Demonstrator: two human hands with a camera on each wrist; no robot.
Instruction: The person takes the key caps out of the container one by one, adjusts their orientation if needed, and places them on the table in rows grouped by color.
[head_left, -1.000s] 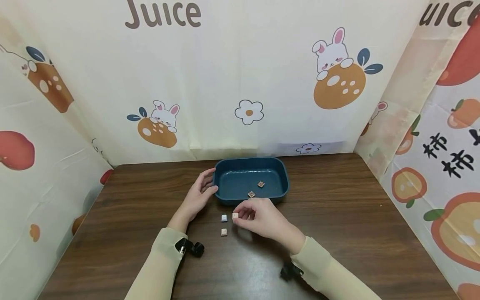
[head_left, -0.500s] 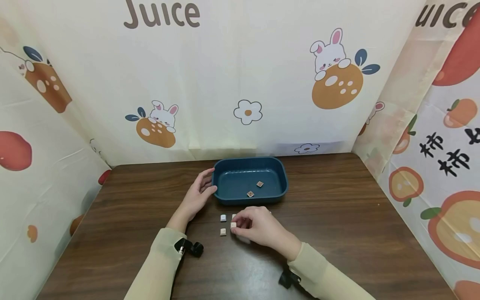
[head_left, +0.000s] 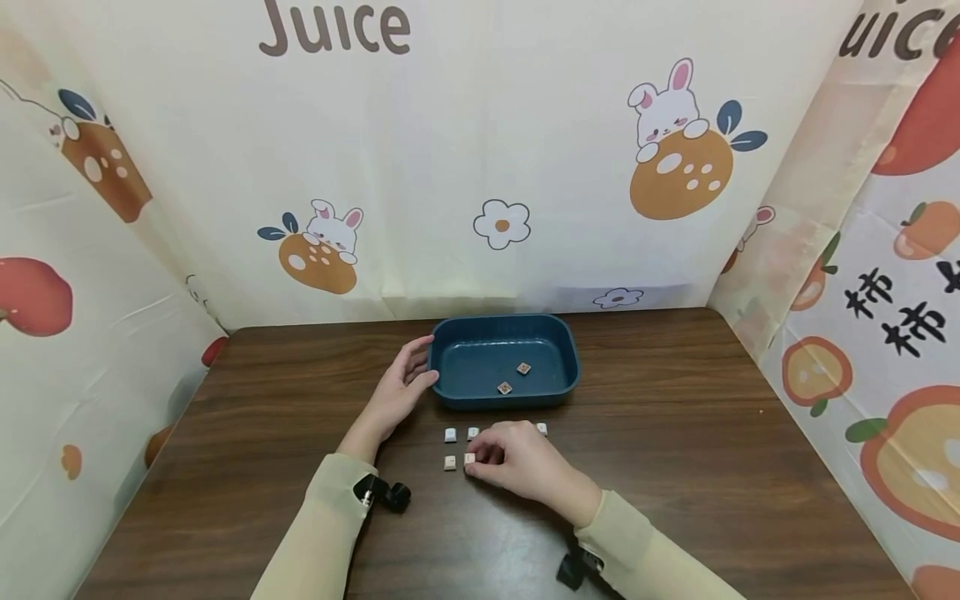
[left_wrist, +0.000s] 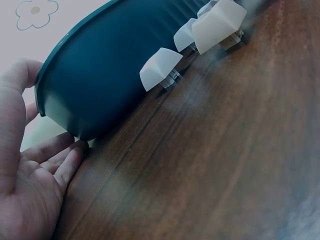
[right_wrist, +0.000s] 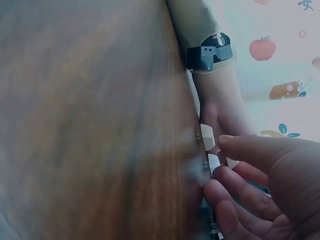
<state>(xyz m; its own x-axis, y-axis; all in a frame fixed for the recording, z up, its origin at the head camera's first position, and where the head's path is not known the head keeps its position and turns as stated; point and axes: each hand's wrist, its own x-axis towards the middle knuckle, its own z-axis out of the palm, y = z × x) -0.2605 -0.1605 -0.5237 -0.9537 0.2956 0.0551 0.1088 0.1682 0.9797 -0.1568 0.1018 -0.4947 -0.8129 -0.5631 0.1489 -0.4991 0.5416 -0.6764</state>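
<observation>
In the head view my right hand (head_left: 521, 458) pinches a small cream keycap (head_left: 469, 458) between thumb and index finger, low over the table. Just left of it sits another cream keycap (head_left: 450, 462). Behind these, a white keycap (head_left: 450, 434) and a second white keycap (head_left: 473, 433) stand in a row, the second close to my fingers. One more keycap (head_left: 542, 428) shows partly behind my knuckles. Clear switch bodies show under the keycaps (left_wrist: 160, 67) in the left wrist view. My left hand (head_left: 393, 396) touches the left end of the dark blue tray (head_left: 510, 402), fingers loosely extended.
Two small brownish square pieces, one at the tray's middle right (head_left: 523, 368) and one nearer its front (head_left: 505, 388), lie in the tray. A printed cloth (head_left: 420, 258) hangs behind the wooden table (head_left: 300, 383) and along both sides.
My right hand has moved toward me with the keycap, from beside the tray's front to the nearer row. The white keycap behind it has come into view. My left hand stays at the tray.
</observation>
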